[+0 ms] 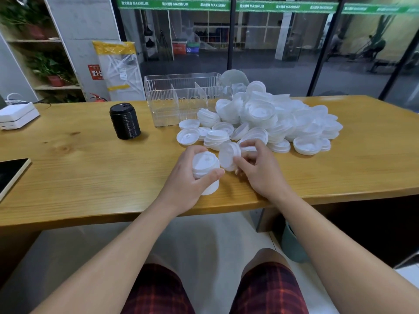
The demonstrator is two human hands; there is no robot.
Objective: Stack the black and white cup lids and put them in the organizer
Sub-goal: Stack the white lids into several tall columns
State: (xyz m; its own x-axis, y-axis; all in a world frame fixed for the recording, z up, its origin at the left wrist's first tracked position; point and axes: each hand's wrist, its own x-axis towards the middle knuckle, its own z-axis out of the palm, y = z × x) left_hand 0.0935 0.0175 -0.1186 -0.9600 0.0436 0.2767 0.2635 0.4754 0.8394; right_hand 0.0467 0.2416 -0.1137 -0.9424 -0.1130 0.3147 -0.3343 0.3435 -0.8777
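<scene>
At the far left of the long yellowish wooden table (74, 175), a flat white box-shaped device (17, 115) sits near the far edge, and a dark flat tablet (11, 172) lies at the near left. Further right stands an upright stack of black plastic cup lids (125, 121), well apart from everything else. Behind and to its right is the clear plastic organizer with ribbed walls and upright dividers (181, 96), its compartments showing no lids that can be made out.

Near the table's front edge, the left hand (188, 177) grips a short stack of white plastic cup lids (205, 171), fingers and thumb curled round its sides. Just to the right, the right hand (256, 168) pinches a single white plastic lid (227, 156), tilted on edge beside the top of that stack.

Beyond the hands and spreading to the right lies a large loose heap of white plastic cup lids (283, 118), touching the organizer's right end.
</scene>
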